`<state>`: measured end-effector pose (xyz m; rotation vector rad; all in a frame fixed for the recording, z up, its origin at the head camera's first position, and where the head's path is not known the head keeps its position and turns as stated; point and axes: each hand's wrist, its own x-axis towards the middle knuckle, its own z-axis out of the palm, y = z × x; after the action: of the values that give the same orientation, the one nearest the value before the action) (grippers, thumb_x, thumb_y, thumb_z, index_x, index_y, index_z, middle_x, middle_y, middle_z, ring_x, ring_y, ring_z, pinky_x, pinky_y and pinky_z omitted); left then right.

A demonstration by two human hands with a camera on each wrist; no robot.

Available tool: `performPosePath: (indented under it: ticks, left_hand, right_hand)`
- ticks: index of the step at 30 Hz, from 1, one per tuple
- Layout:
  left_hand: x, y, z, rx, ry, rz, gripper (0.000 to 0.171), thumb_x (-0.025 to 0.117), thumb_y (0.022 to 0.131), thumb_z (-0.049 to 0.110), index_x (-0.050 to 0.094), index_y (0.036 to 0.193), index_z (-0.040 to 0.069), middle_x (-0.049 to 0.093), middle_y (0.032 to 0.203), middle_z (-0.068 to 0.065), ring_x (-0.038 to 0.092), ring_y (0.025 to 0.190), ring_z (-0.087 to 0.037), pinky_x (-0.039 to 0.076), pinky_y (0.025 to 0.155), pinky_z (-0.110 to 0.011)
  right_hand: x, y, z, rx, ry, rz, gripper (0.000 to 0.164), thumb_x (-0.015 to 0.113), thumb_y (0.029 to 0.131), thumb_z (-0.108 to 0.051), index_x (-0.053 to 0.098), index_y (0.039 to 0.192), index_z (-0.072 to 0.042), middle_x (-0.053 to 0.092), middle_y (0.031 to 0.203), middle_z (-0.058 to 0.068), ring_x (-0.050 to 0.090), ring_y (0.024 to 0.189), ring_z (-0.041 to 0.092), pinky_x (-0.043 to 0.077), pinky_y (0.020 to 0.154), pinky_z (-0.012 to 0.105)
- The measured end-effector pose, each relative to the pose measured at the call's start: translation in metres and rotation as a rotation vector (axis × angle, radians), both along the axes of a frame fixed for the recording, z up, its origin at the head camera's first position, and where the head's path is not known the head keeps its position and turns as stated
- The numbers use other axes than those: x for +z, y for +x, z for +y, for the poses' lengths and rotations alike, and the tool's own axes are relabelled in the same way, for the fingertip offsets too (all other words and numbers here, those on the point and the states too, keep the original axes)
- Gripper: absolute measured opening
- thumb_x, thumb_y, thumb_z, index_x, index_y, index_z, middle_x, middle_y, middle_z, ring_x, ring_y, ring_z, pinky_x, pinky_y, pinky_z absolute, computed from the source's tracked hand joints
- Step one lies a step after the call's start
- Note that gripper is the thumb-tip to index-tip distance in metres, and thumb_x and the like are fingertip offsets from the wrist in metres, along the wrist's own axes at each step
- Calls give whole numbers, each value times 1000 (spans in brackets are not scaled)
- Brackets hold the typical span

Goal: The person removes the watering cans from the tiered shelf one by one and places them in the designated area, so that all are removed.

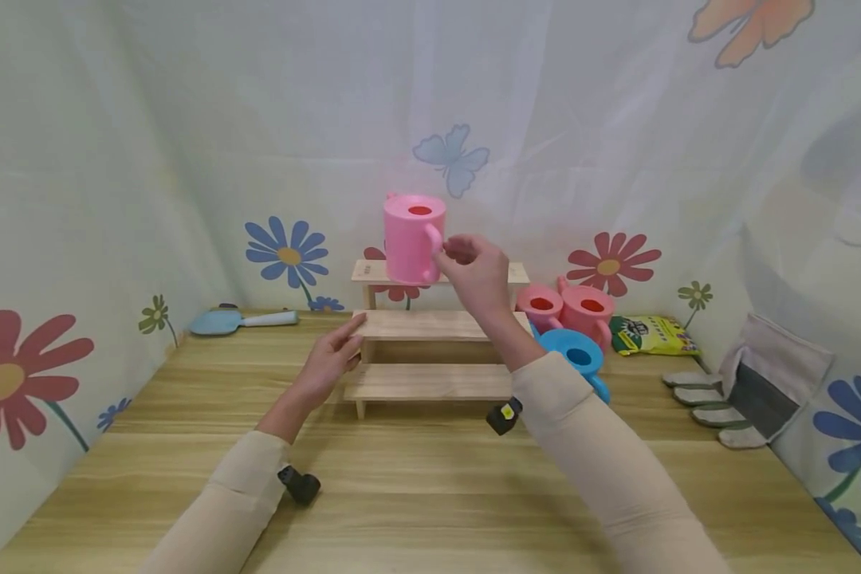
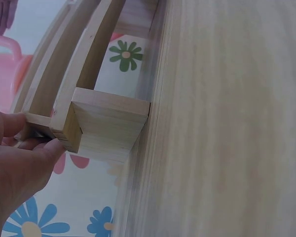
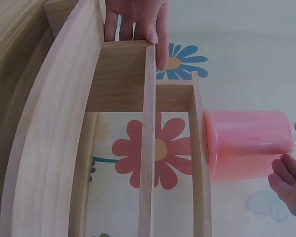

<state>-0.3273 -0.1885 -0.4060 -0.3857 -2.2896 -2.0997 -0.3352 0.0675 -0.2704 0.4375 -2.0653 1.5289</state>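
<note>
A pink watering can [image 1: 410, 239] with a red opening stands on the top tier of a three-tiered wooden plant stand [image 1: 438, 323]. My right hand [image 1: 476, 275] is beside the can's handle, thumb and fingers spread apart. In the left wrist view, these fingers [image 2: 2, 15] look separate from the pink handle [image 2: 7, 44]. My left hand [image 1: 328, 363] grips the left end of the middle tier, with thumb and fingers on opposite sides of the board, as the left wrist view shows. Part of the right tier ends is hidden behind my right forearm.
Right of the stand are two pink watering cans [image 1: 587, 307] and a blue one [image 1: 574, 351]. Farther right lie a yellow-green packet [image 1: 653, 335] and a grey glove [image 1: 753, 391]. A light-blue hand trowel [image 1: 218, 321] lies at the back left. Flower-printed cloth surrounds the table.
</note>
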Motion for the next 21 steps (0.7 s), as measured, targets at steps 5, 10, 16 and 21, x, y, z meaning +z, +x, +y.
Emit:
performPosePath:
  ticks: [5, 10, 16, 21]
  left_hand:
    - [-1, 0, 1, 6, 0, 3, 50, 46, 108, 17, 35, 156, 13, 43, 117, -21, 39, 122, -34, 39, 108, -49]
    - [-1, 2, 1, 10, -3, 1, 50, 46, 108, 17, 35, 156, 13, 42, 120, -23, 40, 118, -34, 39, 108, -49]
    - [-3, 3, 0, 2, -2, -14, 50, 45, 108, 17, 34, 157, 14, 40, 133, -24, 38, 126, -33, 39, 108, -47]
    - [0, 3, 1, 13, -18, 0, 50, 47, 108, 19, 36, 156, 15, 45, 120, -21, 43, 111, -28, 42, 107, -47]
  right_hand:
    - [4, -9, -10, -1, -37, -44, 38, 82, 86, -28, 71, 113, -2, 73, 104, 9, 68, 96, 21, 59, 81, 30]
    - [3, -16, -17, 17, -89, -90, 40, 84, 84, -28, 71, 112, -1, 73, 100, 10, 68, 92, 20, 59, 77, 30]
    - [3, -21, -24, 34, -140, -157, 43, 83, 84, -28, 71, 115, -2, 72, 99, 9, 68, 90, 20, 59, 76, 30]
    - [7, -25, -25, 15, -170, -162, 40, 80, 88, -25, 72, 121, -4, 73, 105, 8, 69, 95, 18, 59, 79, 31]
